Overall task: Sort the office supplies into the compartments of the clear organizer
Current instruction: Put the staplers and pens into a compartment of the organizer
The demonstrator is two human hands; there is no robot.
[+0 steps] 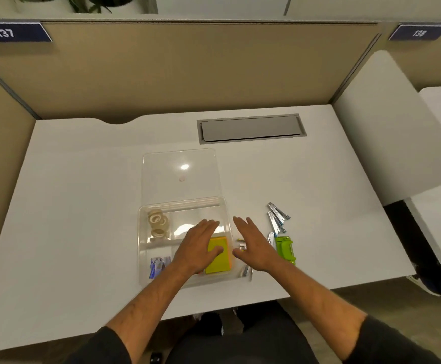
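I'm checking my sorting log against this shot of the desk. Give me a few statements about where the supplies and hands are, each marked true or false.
1. The tape rolls lie in the far-left compartment of the clear organizer. True.
2. The green stapler is already inside the organizer. False: it lies on the desk, to the right of the organizer.
3. The left hand is over the yellow sticky notes with its fingers straight. True.
4. The right hand grips a staple strip. False: it is open and holds nothing.
5. The clear lid covers the compartments. False: it lies open on the desk behind the organizer.
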